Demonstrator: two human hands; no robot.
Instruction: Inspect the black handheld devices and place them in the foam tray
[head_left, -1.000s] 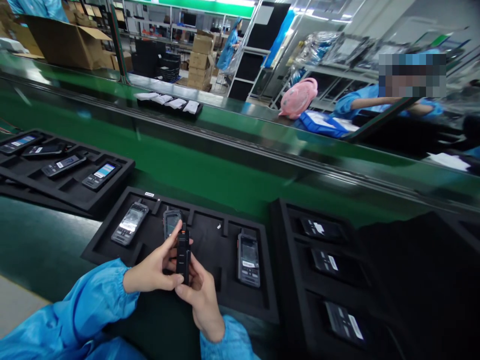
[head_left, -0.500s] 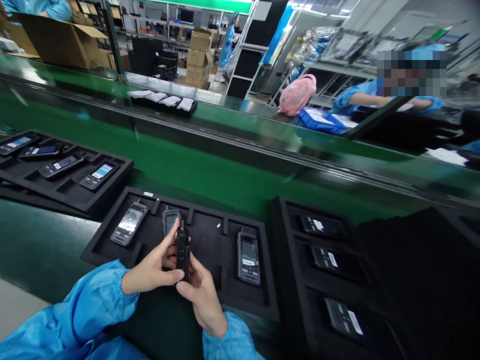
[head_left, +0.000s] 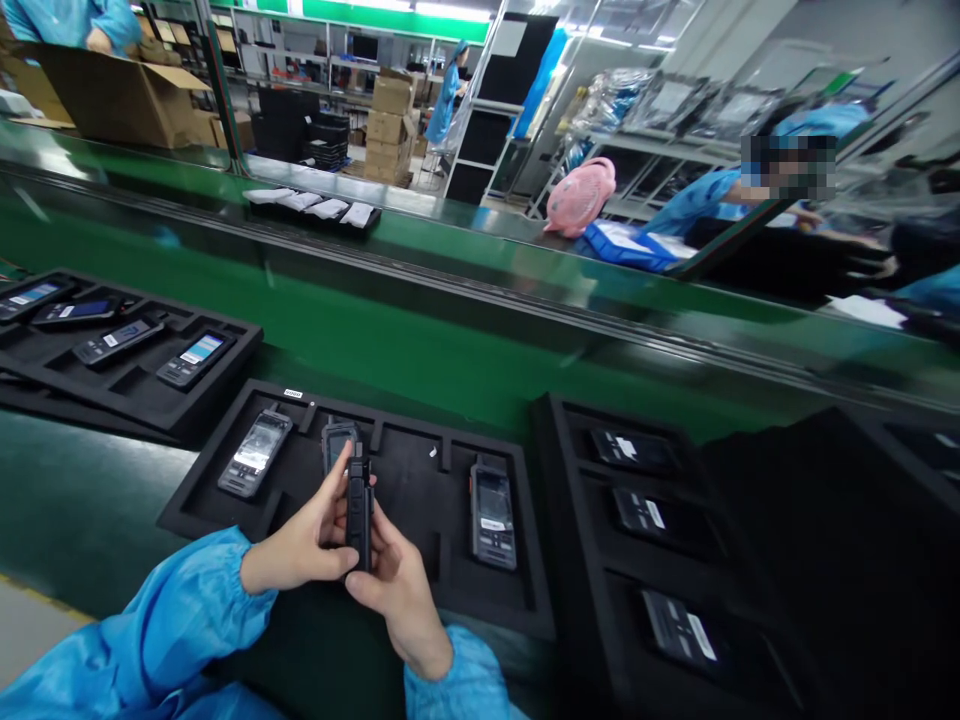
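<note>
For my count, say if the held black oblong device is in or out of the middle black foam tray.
Out: left hand and right hand hold the device, raised off the tray.

Bright strip lights (head_left: 452, 12), metal shelving (head_left: 637, 138) — pale floor (head_left: 30, 640) beside a green worktop (head_left: 82, 480).

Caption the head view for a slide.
Left hand and right hand hold a black device edge-on above a tray bearing three handsets.
</note>
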